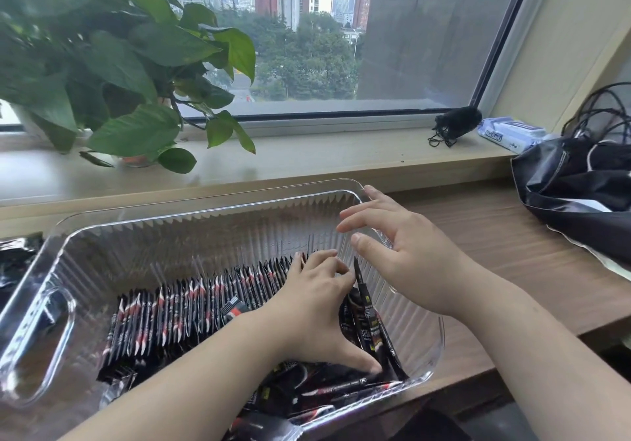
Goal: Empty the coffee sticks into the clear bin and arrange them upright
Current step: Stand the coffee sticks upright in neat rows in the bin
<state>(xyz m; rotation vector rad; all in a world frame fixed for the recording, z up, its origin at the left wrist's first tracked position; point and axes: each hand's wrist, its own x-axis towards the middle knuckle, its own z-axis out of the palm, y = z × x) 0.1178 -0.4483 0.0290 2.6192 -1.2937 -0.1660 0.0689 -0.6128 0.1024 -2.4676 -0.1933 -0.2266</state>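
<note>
Clear ribbed bin (205, 235) on wooden desk (495, 235), handle cutout at left end. Inside, black-red sticks (191, 307): long row upright across middle, few leaning at right end, loose ones flat along near wall.

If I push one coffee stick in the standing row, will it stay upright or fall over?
Probably it tips: the coffee sticks are thin and narrow, standing only by leaning together. Likely slippery too: glossy wrappers, and loose ones lie flat.

One clear bin (170, 235), with coffee sticks (191, 311) too many to count. Two hands: left hand (317, 307), right hand (409, 259). One potted plant (129, 65), one wipes pack (508, 133).
</note>
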